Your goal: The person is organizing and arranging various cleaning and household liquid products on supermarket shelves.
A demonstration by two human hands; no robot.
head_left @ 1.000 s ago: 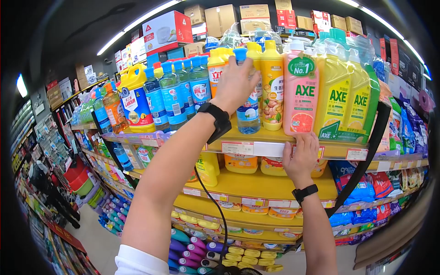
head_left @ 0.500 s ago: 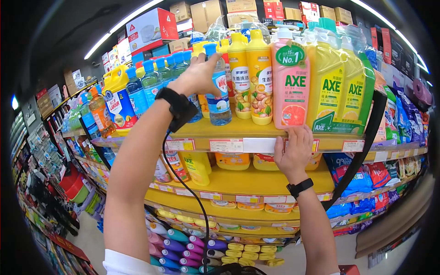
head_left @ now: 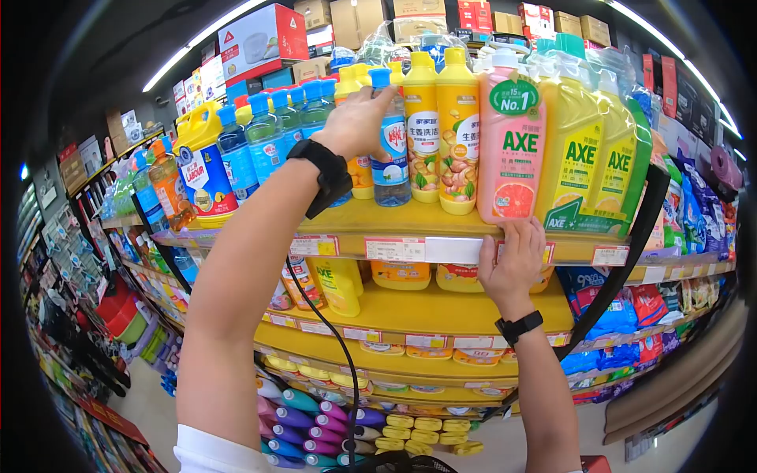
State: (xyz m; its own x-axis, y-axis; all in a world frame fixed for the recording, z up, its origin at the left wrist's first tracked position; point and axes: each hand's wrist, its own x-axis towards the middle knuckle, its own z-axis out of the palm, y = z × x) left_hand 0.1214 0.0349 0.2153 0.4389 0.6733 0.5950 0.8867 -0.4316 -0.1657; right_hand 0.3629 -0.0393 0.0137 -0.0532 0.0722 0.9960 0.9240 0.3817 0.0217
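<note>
My left hand (head_left: 356, 124) is closed around the upper part of a clear dish soap bottle (head_left: 390, 183) with a blue cap and blue label, upright on the yellow shelf. Right beside it stand two yellow bottles with ginger pictures (head_left: 423, 142). Rows of blue-capped bottles (head_left: 264, 130) line the shelf on the other side of my hand. My right hand (head_left: 511, 264) lies with fingers extended over the front shelf edge (head_left: 449, 250), fingertips just below a pink AXE bottle (head_left: 511, 158). Yellow AXE bottles (head_left: 579, 150) stand to its right.
A black cable (head_left: 331, 331) hangs from my left wrist device in front of the lower shelves. Lower down are more bottles, including a yellow AXE one (head_left: 339, 288). A black shelf post (head_left: 623, 276) slants at the right. Boxes (head_left: 264, 46) are stacked on top.
The blue-capped bottle in my left hand has moved slightly back on the shelf, more in line with the yellow bottles. My right hand stays at the shelf edge; the view has shifted a little.
</note>
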